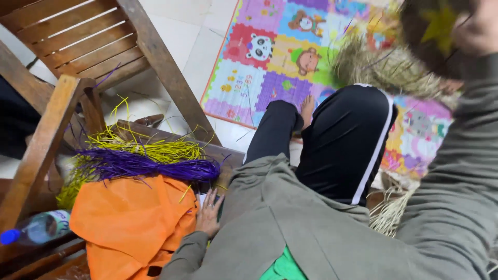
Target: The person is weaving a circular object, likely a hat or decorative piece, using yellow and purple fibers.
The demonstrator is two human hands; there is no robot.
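- Grey sleeves fill the near edge of our view; our left hand lies flat, fingers spread apart, at the right edge of the orange cloth, gripping nothing.
- Our right hand is raised at the top right corner against a dark woven straw piece bearing a yellow-green star; it looks to be holding it, but the blur keeps us from telling how the fingers sit.
- Just beyond the orange cloth, bundles of purple raffia and yellow raffia rest loose on the low front rail of the wooden chair, not yet drawn from.
- Natural straw lies heaped on the colourful play mat beyond our black-trousered knee.
- We judge the weaving well begun, though plenty of loose fibre is still unused.
- A plastic bottle lies at the left edge.
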